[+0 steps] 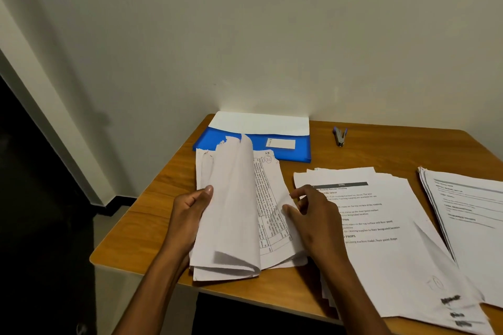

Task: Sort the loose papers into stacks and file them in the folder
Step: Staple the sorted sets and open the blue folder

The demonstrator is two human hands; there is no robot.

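Head-cam view down onto a wooden desk point(168, 187) in a room corner, plain wall behind.

Counted: 2 hands, 3 groups of paper, 1 folder, 1 stapler.

Left hand point(190, 209) grips the left edge of a bundle point(231, 215) of loose sheets, thumb on top, fingers curled underneath. Top sheets curl up and over to the left, baring a printed table on the page below. Bundle sits at the desk's front-left, its near edge by the desk's front edge, its far end overlapping the folder's front.

Right hand point(313, 215) lies over the bundle's right edge, fingers spread apart and lightly bent, tips touching the paper; a clamped grip not clear.

Stack 2 point(381, 226): fanned sheets w/ printed text, just right of the bundle, partly under the right wrist, near end overhanging the desk front.

Stack 3 point(468, 212): neater pile at far right, cut off by the frame edge, its near corner touching or overlapping stack 2.

Blue folder point(283, 152) lies flat at the back against the wall, small white label on front, white sheet sticking out of its far side.

Stapler point(340, 136), blue & metal, at the back, right of the folder, apart from all paper.

Dark floor left of and below the desk.
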